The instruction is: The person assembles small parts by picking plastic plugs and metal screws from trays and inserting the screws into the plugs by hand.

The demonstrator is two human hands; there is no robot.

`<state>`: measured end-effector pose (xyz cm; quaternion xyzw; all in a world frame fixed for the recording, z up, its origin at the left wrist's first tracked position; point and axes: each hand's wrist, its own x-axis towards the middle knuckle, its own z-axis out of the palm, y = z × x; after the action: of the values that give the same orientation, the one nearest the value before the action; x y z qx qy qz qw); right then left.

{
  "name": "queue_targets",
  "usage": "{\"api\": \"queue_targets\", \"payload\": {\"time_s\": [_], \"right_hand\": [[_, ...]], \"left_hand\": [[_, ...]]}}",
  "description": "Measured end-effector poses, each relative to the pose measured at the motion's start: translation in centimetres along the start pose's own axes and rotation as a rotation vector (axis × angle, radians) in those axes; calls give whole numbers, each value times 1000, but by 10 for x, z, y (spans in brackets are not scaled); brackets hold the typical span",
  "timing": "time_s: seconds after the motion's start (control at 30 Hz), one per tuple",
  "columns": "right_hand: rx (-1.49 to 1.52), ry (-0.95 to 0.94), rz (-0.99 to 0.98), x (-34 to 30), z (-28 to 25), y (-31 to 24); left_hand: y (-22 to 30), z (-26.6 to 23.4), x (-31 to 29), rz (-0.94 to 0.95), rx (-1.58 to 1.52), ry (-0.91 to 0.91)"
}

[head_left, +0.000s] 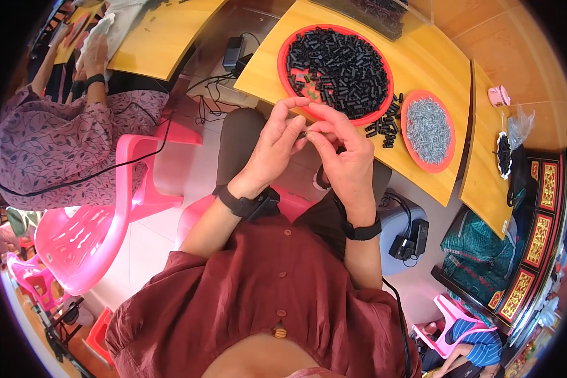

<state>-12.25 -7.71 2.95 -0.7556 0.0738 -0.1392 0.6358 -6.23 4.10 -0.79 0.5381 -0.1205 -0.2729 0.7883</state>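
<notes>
My left hand point(274, 148) and my right hand point(346, 151) meet above my lap, just off the table's near edge. The fingertips of both are pinched together around something small and dark, mostly covered by the fingers; its kind does not show. Just beyond them lies a round red tray point(391, 75) heaped with short black plastic pieces point(343, 66). Loose black pieces point(389, 129) lie on the table beside it. A smaller red-orange tray point(432, 167) to the right holds a pile of small silvery screw-like parts point(428, 129).
The yellow wooden table point(422, 69) spans the far side. A pink plastic chair point(82, 246) and a seated person in a patterned top point(75, 151) are at left. Cables and a black adapter point(234, 53) lie near the table's left end. A blue-grey stool point(394, 252) stands at right.
</notes>
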Motion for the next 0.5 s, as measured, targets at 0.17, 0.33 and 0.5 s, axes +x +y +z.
{"api": "queue_targets", "payload": {"time_s": [0.17, 0.33, 0.5], "right_hand": [[-447, 5, -215, -4, 6, 6], [-560, 63, -302, -9, 15, 0], [-499, 58, -190, -11, 20, 6]], "left_hand": [[-8, -5, 0, 42, 38, 6], [-9, -8, -3, 72, 75, 49], [-10, -10, -4, 39, -7, 33]]}}
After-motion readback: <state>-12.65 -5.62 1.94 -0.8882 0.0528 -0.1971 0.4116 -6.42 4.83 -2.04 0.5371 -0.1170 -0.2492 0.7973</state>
